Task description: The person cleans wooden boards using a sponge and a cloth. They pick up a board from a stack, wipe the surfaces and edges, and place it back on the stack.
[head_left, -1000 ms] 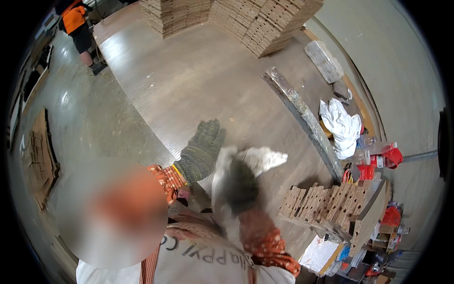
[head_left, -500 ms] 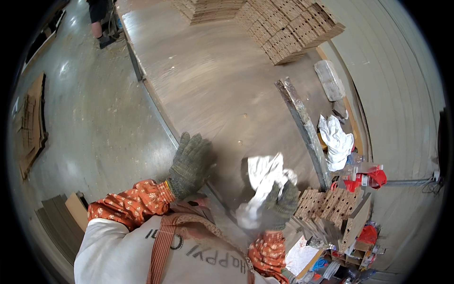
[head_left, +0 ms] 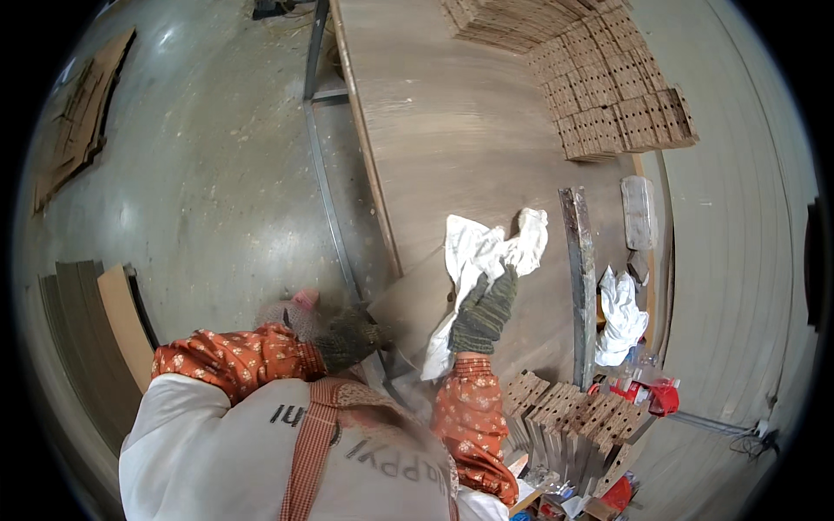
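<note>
Green-gloved, the left hand (head_left: 349,339) blurs near the table's (head_left: 434,156) edge, openness and hold unclear. Farther on, the right hand (head_left: 485,313) lies over white cloth (head_left: 470,250) on the table, fingers together, grip hidden. The cloth's long axis runs near-left to far-right, forked end pointing away. How much is done or left does not show.

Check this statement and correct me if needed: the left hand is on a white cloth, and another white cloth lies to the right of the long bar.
Wrong hand: the head view shows the right hand on the white cloth. Another white cloth does lie to the right of the long bar.
</note>
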A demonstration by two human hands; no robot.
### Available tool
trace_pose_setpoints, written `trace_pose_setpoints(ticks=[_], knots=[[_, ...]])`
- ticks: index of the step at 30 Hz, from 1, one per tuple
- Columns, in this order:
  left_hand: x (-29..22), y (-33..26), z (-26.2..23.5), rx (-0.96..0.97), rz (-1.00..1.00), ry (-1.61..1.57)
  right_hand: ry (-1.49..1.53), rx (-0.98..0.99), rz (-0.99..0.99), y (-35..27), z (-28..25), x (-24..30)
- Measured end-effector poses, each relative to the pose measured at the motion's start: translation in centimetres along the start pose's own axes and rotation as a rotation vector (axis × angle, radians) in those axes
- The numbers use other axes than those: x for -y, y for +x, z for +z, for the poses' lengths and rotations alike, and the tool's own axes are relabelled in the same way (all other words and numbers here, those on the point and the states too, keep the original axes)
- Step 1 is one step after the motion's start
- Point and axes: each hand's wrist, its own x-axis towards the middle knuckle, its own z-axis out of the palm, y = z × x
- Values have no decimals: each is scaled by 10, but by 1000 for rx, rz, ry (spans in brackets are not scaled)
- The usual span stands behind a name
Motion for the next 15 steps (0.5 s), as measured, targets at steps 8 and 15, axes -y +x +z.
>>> trace_pose_setpoints(ticks=[8,15], knots=[[-105,-22,-31,-417,1094,645,254,-115,55,-3,-63,-33],[-210,-31,-58,362,805,525,208,174,-89,-17,-95,78]])
